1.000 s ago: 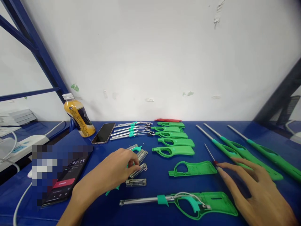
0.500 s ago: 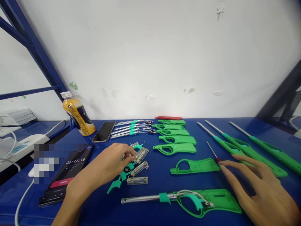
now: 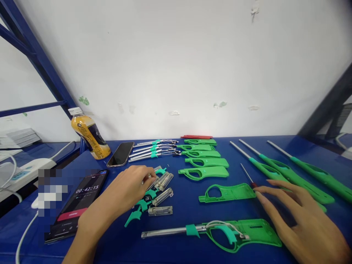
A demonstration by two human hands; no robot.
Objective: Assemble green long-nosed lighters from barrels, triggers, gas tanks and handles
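- Fingers of the left hand (image 3: pixel 129 189) curl down onto a small heap of clear tanks (image 3: pixel 163 182), tips touching the far ones. I cannot tell whether any tank is pinched.
- The heap sits mid-table (image 3: pixel 185 200). 3 tanks slant from near-left to far-right, and the nearest 1 lies left to right.
- Teal triggers (image 3: pixel 139 212) lie just beside that hand's wrist.
- The right hand (image 3: pixel 299 220) rests flat and wide open, holding nothing. Its forefinger tip is just beside the red grip of a screwdriver (image 3: pixel 247 176), whose blade points far-left.
- Between the hands, at the near edge, lies an open lighter (image 3: pixel 233 234). Its long axis runs left to right and its metal tube points left. Wire and trigger look seated, but I judge that tank and cover are missing.
- Done, by my reading: 3 finished lighters (image 3: pixel 277 169) on the right, tubes pointing far-left.
- Left to build: 1 loose shell (image 3: pixel 228 192), 5 shells (image 3: pixel 206 162) and a row of tubes (image 3: pixel 152 149) beyond.
- Far left stand a bottle (image 3: pixel 89 137), a phone (image 3: pixel 121 154) and a timer phone (image 3: pixel 79 200).
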